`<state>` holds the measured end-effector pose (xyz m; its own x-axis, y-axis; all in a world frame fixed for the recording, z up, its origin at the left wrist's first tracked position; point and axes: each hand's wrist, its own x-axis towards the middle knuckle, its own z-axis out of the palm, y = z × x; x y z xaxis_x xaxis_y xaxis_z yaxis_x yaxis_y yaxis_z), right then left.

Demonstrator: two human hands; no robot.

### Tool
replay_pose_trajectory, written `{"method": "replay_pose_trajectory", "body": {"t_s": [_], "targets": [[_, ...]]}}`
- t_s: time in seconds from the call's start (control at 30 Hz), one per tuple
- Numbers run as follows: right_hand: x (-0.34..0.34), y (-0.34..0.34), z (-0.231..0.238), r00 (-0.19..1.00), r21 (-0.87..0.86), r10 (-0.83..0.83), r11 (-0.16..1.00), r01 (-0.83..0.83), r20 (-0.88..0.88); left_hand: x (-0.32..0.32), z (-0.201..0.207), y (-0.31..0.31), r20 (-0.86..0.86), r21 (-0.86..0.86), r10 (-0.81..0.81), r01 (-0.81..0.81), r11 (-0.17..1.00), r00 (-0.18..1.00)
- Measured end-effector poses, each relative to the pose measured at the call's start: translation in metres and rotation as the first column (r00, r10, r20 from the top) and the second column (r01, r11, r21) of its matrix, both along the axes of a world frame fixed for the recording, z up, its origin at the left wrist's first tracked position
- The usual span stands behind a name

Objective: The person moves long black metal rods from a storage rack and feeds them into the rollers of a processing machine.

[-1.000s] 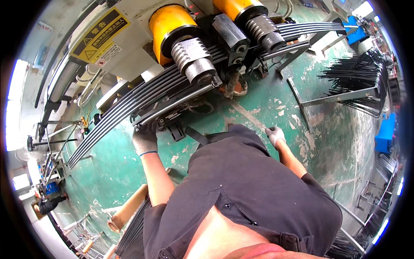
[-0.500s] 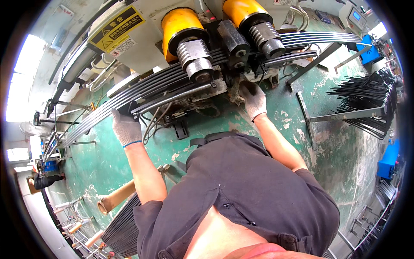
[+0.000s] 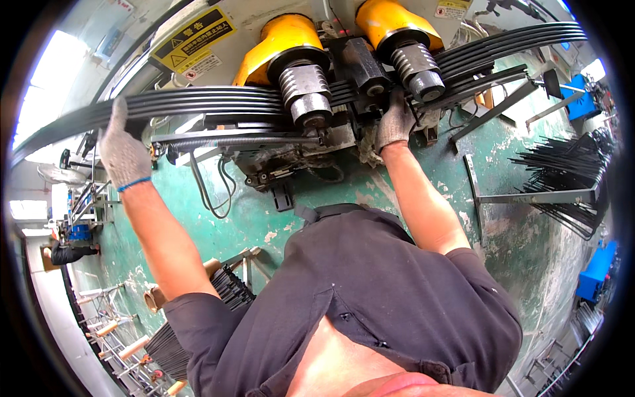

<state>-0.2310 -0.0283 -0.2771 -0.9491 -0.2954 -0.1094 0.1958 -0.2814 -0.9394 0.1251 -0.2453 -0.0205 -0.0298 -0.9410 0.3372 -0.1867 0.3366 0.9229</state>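
Several long dark metal rods [image 3: 211, 100] run side by side across the bending machine, passing behind two grooved steel rollers [image 3: 305, 89] under yellow housings [image 3: 281, 46]. My left hand [image 3: 126, 155], in a pale knitted glove with a blue cuff, is closed on the rods near their left end. Its thumb lies up across their front, and the other fingers are partly hidden. Below the black central block [image 3: 359, 63], my gloved right hand [image 3: 395, 124] reaches up close to the machine. Its fingertips are hidden there. A spring-wrapped bar [image 3: 245, 141] lies under the rods.
To the right, a stand [image 3: 536, 196] bears a heap of dark bent rods [image 3: 562, 165]. Bundled dark rods [image 3: 169, 347] and a cardboard tube [image 3: 155, 299] are at lower left. Cables [image 3: 215, 198] hang under the machine. A person [image 3: 69, 253] is at far left.
My left hand has moved left and up along with the rods. Both ends of the rods sit higher, and the yellow housings have turned. My right hand has risen closer to the block.
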Motion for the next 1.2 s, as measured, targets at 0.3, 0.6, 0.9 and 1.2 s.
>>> {"method": "replay_pose_trajectory", "body": {"t_s": [0.3, 0.6, 0.9, 1.2], "targets": [[-0.063, -0.045, -0.033, 0.994, -0.314, 0.107, 0.945, -0.092, 0.031, -0.081, 0.094, 0.024, 0.212, -0.255, -0.106, 0.16, 0.954, 0.971], [-0.059, -0.034, -0.026, 0.951, 0.048, 0.15, 0.989, -0.142, -0.27, -0.195, 0.129, 0.114, 0.433, -0.337, 0.008, 0.153, 0.929, 0.902], [-0.081, -0.023, -0.051, 0.902, 0.226, 0.171, 0.97, -0.084, -0.397, -0.207, 0.117, 0.046, 0.416, -0.726, 0.758, 0.685, -0.055, 0.502], [-0.061, -0.033, -0.032, 0.955, 0.021, 0.172, 0.985, -0.172, -0.243, -0.196, 0.124, 0.06, 0.449, -0.715, 0.786, 0.699, 0.031, 0.425]]}}
